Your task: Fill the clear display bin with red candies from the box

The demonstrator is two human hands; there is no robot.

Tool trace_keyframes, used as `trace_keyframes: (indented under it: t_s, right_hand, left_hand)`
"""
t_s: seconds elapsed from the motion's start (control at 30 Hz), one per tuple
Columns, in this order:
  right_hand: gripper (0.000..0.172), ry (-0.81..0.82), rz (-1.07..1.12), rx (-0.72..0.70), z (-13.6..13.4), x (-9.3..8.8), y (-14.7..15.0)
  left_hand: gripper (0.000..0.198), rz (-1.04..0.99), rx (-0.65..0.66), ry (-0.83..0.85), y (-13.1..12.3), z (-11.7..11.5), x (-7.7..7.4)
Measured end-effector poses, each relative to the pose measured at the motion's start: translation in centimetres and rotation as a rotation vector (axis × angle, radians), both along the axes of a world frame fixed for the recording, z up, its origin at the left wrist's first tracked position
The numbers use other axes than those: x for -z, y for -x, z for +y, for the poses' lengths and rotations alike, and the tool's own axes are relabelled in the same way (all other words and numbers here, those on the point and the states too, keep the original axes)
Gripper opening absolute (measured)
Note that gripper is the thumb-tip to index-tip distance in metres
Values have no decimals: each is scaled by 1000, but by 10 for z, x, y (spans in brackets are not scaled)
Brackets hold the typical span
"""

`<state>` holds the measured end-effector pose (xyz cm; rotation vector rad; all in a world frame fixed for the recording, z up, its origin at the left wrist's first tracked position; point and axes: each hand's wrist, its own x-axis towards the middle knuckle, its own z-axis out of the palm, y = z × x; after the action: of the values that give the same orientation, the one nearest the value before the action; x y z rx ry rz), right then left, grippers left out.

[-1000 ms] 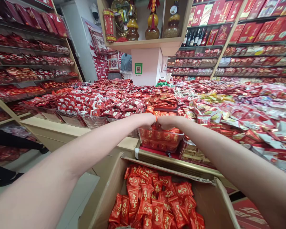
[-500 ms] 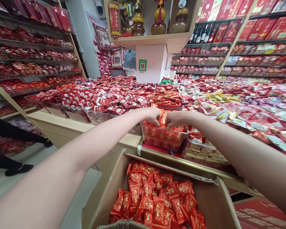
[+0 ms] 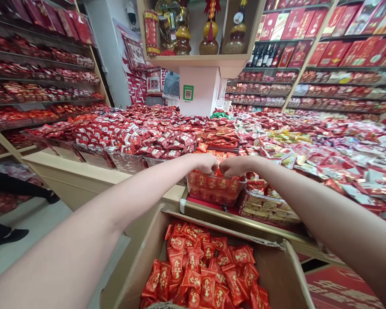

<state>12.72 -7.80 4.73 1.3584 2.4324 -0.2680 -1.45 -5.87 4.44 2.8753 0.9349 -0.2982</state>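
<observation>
Both of my arms stretch forward over a cardboard box to a clear plastic bin (image 3: 215,191) of red-wrapped candies. My left hand (image 3: 208,164) is closed at the bin's top, fingers curled down on the candies. Close beside it, my right hand (image 3: 234,166) is closed too, its knuckles almost meeting the left ones. Whatever lies in the fingers of either hand is hidden. Below, the open cardboard box (image 3: 278,268) holds a heap of loose red candies (image 3: 201,268) with gold lettering.
Another clear bin (image 3: 268,206) of gold-wrapped pieces stands right of mine. Packed sweets (image 3: 141,133) cover the wide counter behind. A pillar (image 3: 197,92) with a green code sign rises at the middle. At far left are a person's dark-clad legs (image 3: 17,184) beside shelves.
My hands have come closer together and bend lower over the bin's candies. The view has turned slightly right, so the counter and box appear further left.
</observation>
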Motion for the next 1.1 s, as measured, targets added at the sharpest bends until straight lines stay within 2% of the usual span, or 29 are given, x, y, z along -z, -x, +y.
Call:
trace_keyframes:
  t_s: [0.23,0.37,0.57,0.77,1.1]
  right_hand:
    - [19,62,73,46,13,-2,-9]
    - [17,100,94,92,14,-3,-9]
    - [17,84,118,77,13,-4,-8]
    - [17,103,102,63,14,-6,-11]
    - [20,24,1,44,11,0,2]
  left_hand:
    - [20,20,-33,-46,2,5,1]
    - [23,53,-19,8,0,4,2]
    - [26,61,-20,35,1,4,3]
    - [21,40,-6,42,2,8,0]
    - [19,34,9,33,0,7,12]
